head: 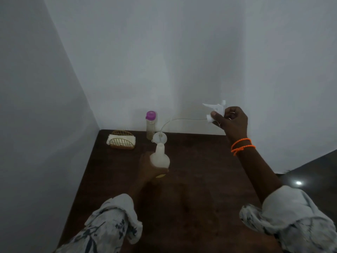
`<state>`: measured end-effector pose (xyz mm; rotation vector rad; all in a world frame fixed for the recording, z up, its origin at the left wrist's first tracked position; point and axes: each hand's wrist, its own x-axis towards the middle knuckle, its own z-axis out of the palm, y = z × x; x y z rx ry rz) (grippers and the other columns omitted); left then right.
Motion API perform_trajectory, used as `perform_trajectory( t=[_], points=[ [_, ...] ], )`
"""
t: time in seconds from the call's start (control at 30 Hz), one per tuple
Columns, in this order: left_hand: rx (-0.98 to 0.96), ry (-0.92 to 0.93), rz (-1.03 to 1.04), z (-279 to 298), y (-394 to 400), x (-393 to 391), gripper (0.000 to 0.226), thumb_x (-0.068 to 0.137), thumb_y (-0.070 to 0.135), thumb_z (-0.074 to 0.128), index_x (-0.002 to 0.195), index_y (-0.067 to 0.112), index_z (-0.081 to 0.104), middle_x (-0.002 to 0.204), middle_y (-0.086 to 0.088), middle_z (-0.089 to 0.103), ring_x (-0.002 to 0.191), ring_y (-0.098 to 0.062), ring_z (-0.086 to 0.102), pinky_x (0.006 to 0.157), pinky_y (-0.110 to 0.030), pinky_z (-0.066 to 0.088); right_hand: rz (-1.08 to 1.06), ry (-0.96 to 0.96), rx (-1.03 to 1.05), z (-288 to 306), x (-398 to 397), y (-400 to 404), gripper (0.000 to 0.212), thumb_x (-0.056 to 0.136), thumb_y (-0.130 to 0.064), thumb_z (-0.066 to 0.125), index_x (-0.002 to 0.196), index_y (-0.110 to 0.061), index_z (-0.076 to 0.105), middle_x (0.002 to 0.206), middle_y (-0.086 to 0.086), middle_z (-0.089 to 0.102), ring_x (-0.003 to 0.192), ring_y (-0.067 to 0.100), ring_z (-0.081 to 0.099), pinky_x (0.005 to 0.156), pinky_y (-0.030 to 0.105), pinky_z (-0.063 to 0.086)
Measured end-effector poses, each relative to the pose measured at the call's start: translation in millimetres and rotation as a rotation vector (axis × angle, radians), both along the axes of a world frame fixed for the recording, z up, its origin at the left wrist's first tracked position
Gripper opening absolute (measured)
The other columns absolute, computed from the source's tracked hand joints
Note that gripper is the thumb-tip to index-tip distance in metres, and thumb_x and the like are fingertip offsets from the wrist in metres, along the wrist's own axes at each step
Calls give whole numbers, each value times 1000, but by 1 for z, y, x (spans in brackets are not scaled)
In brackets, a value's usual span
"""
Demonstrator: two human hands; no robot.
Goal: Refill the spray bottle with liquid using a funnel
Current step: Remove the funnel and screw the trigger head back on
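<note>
- The left hand point(149, 166) is wrapping around the lower body of the white spray bottle point(160, 157), gripping it above the dark worktop point(200, 170); the fingers are sitting in shadow and are hard to separate from the wood, and whether the bottle's base is touching the worktop cannot be told.
- A small white funnel point(159, 137) is sitting in the bottle's neck, tilting slightly to the left, just above the left hand.
- A thin clear dip tube point(180, 119) is arching from the funnel's mouth up and rightward to the white spray head point(216, 110); its lower end is disappearing inside the funnel.
- The right hand point(232, 121) is clenching the spray head, raised well above the worktop and well to the right of the bottle; the fingers are covering most of the head's collar, so only the nozzle and trigger are showing.
- Orange bands point(241, 146) are circling the right wrist, and both patterned sleeves are being cut off by the lower edge.
- Toward the back left corner, a gold wire holder point(121, 142) is keeping white napkins.
- Just right of it, behind the funnel, a clear bottle with a purple cap point(151, 125) is standing by the wall, its lower part partly hidden by the funnel.
</note>
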<state>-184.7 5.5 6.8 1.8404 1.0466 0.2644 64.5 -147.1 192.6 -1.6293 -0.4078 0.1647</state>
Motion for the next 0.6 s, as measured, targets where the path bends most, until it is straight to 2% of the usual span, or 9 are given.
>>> perform_trajectory(
  t=[0.1, 0.37, 0.5, 0.6],
  points=[
    [1, 4, -9, 3, 2, 2, 100, 49, 37, 99, 134, 23, 47, 134, 0, 48, 123, -19, 50, 97, -41, 52, 63, -37, -13, 7, 0, -3, 42, 67, -14, 92, 90, -4, 58, 80, 9, 60, 80, 24, 67, 72, 54, 62],
    [47, -21, -7, 15, 10, 5, 101, 47, 39, 99, 133, 21, 48, 130, 1, 48, 120, -18, 51, 98, -44, 53, 180, -274, -207, 30, 4, -10, 45, 63, -30, 93, 85, -10, 59, 80, 15, 66, 71, 29, 65, 66, 57, 59],
    [82, -15, -38, 22, 17, 9, 101, 49, 36, 99, 133, 20, 46, 133, -1, 44, 123, -19, 48, 99, -41, 51, 274, -402, -303, 40, -2, -6, 42, 64, -28, 93, 84, -12, 60, 80, 14, 69, 74, 34, 68, 66, 48, 58],
    [118, -15, -61, 25, 21, 10, 104, 46, 39, 99, 133, 20, 46, 132, -1, 44, 122, -17, 46, 96, -35, 49, 305, -484, -349, 48, -9, 1, 43, 63, -26, 94, 84, -13, 60, 82, 8, 70, 75, 26, 68, 64, 32, 56]
  ],
)
